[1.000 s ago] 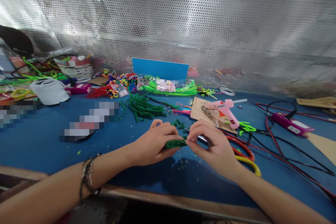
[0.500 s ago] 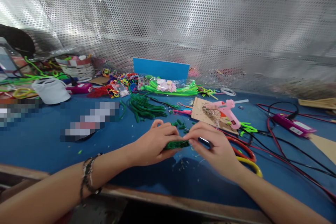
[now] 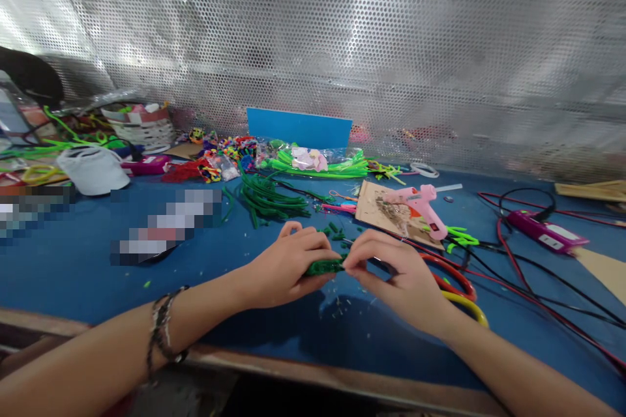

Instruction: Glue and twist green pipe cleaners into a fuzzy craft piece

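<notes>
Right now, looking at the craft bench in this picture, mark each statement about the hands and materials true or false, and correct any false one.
1. Both hands pinch one dark green piece between them. True: the left hand and right hand meet on the green piece.
2. The pink glue gun is in the right hand. False: the glue gun lies on a cardboard scrap beyond the hands.
3. A bracelet sits on the left wrist. True: the bracelet shows there.
4. The bench top is red. False: the bench top is blue.
5. A bundle of dark green stems lies beyond the left hand. True: the stems lie there.
</notes>
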The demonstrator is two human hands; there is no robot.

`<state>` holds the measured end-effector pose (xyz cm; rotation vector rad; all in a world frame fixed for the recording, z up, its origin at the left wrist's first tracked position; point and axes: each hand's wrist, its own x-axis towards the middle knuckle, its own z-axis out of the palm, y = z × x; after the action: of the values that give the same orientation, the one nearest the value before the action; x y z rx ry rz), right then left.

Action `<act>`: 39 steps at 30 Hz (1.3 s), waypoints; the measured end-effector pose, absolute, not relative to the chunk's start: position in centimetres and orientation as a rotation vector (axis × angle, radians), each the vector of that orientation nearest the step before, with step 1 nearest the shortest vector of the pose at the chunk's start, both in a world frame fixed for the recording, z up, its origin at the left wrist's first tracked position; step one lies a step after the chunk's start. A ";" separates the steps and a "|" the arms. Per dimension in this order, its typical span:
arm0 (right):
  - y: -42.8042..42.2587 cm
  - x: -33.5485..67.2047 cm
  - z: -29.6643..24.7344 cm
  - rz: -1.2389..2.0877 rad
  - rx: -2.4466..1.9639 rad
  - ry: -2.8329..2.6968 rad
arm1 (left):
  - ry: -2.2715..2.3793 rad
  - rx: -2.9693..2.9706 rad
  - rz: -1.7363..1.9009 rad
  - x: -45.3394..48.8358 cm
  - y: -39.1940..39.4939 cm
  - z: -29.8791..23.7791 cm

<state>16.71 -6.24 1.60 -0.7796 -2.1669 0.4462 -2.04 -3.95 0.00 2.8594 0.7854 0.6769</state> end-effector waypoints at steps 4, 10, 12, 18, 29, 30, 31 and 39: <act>-6.1 16.8 1.5 0.405 -0.839 -2.163 | 0.788 2.847 0.673 -2.0 -4.0 0.2; -6.0 16.8 1.4 0.539 -0.790 -2.182 | 0.783 2.847 0.681 -2.1 -4.0 0.1; -6.0 16.7 1.3 0.533 -0.776 -2.187 | 0.777 2.847 0.687 -2.1 -4.0 0.1; -6.0 16.4 1.1 0.499 -0.784 -2.111 | 0.775 2.838 0.672 -2.0 -4.0 0.1; -6.3 16.7 1.4 0.459 -0.795 -2.179 | 0.776 2.848 0.648 -2.0 -4.0 0.1; -6.3 16.7 1.4 0.448 -0.786 -2.190 | 0.775 2.848 0.642 -2.0 -4.0 0.2; -6.3 16.6 1.3 0.432 -0.782 -2.195 | 0.776 2.849 0.639 -2.0 -4.1 0.2; -6.0 16.3 0.5 0.301 -0.734 -2.163 | 0.771 2.861 0.643 -2.0 -3.9 -0.1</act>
<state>16.30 -5.98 0.52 -0.7337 -2.1631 0.3014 -2.02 -3.89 -0.08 2.8610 0.7715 0.6428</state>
